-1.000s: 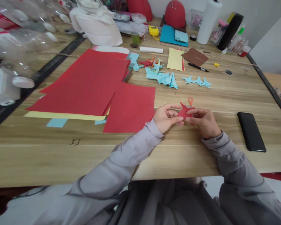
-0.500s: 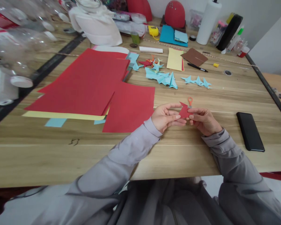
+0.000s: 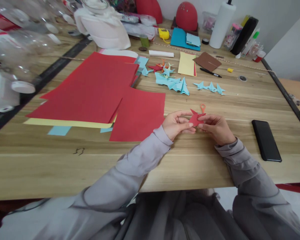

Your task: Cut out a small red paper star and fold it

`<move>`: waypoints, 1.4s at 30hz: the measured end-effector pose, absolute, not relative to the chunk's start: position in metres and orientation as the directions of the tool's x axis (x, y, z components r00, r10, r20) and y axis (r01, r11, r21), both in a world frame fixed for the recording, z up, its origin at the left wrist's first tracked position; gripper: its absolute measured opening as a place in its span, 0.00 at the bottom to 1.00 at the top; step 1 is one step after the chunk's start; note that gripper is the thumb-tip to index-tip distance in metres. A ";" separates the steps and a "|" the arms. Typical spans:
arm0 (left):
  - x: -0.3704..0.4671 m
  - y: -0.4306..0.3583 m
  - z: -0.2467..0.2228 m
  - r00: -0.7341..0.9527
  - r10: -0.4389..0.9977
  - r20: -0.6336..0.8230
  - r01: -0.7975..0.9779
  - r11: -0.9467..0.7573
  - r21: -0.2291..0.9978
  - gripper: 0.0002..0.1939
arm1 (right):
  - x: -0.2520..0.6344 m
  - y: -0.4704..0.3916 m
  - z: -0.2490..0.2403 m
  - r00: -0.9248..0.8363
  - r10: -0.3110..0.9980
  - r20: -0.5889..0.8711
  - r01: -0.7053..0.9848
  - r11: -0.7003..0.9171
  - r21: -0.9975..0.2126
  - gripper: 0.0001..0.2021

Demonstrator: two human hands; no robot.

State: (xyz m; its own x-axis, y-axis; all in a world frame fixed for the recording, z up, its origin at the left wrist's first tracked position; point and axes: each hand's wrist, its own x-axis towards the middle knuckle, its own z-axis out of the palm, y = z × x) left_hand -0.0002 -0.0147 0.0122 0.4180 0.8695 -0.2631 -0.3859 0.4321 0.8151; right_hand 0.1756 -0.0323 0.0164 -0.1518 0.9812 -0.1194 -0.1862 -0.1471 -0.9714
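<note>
A small folded red paper piece (image 3: 195, 120), with a pointed tip sticking up at its left, is held between my two hands above the table. My left hand (image 3: 177, 125) pinches its left side between thumb and fingers. On its right side, the thumb and fingertips of my right hand (image 3: 216, 128) are closed on it. Just behind the paper lies a pair of scissors with an orange handle (image 3: 202, 107); the rest of it is hidden. Farther back lie several folded light-blue paper cranes (image 3: 212, 87) and a pile of blue folded pieces (image 3: 173, 82).
Large red paper sheets (image 3: 90, 90) cover the table's left half. A black phone (image 3: 266, 140) lies to the right. Toward the back are a black pen (image 3: 211, 72), brown paper (image 3: 208, 61), yellow paper (image 3: 186, 63) and a yellow tape measure (image 3: 163, 33). Plastic bottles (image 3: 23, 73) crowd the far left.
The red paper piece has shifted slightly left and turned a little, and a point now shows at its right. My right hand has moved slightly left with it.
</note>
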 end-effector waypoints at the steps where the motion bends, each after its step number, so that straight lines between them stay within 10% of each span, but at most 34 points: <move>1: 0.001 -0.015 0.011 0.414 0.873 -0.258 -0.379 0.423 0.823 0.27 | 0.175 -0.032 0.015 -0.160 0.980 -0.121 -0.174 -0.148 -0.974 0.13; 42: 0.002 -0.016 0.008 0.437 0.890 -0.131 -0.344 0.300 0.890 0.33 | 0.174 -0.031 0.017 -0.119 0.971 -0.207 -0.220 -0.229 -0.948 0.15</move>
State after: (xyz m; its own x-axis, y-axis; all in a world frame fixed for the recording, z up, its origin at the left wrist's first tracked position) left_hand 0.0017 -0.0162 0.0077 0.4375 0.8897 -0.1306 -0.3440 0.2998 0.8898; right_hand 0.1740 -0.0308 0.0171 -0.1185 0.9711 -0.2071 -0.2197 -0.2291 -0.9483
